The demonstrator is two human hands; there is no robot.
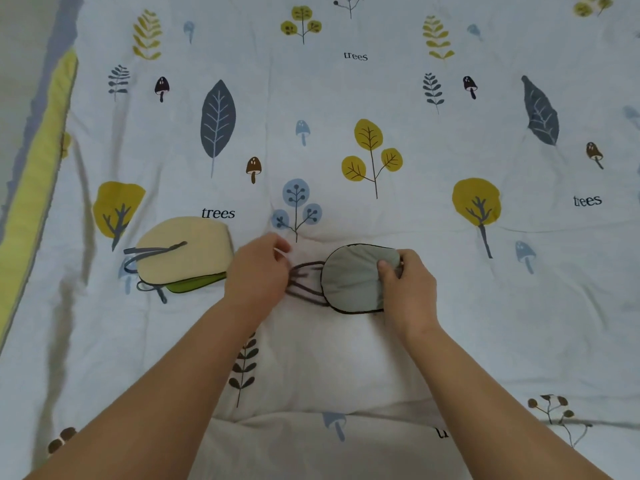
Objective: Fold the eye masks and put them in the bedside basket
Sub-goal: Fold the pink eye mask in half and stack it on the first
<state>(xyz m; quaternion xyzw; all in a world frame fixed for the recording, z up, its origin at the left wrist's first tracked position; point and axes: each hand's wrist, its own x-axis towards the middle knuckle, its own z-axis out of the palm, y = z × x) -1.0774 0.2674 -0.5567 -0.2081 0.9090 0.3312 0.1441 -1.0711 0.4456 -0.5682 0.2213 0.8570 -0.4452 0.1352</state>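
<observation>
A grey eye mask [353, 277] with black trim lies folded in half on the bed, just in front of me. My right hand [407, 285] pinches its right folded edge, thumb on top. The mask's dark straps [306, 282] trail out to the left, and my left hand [258, 270] is closed on them. Further left, a folded beige eye mask [187, 251] lies on top of a green eye mask [194, 283]; their grey straps spill out on the left side. No basket is in view.
A pale quilt [346, 150] printed with trees, leaves and mushrooms covers the whole bed. A yellow-green border [34, 188] runs along the bed's left edge, with the floor beyond it.
</observation>
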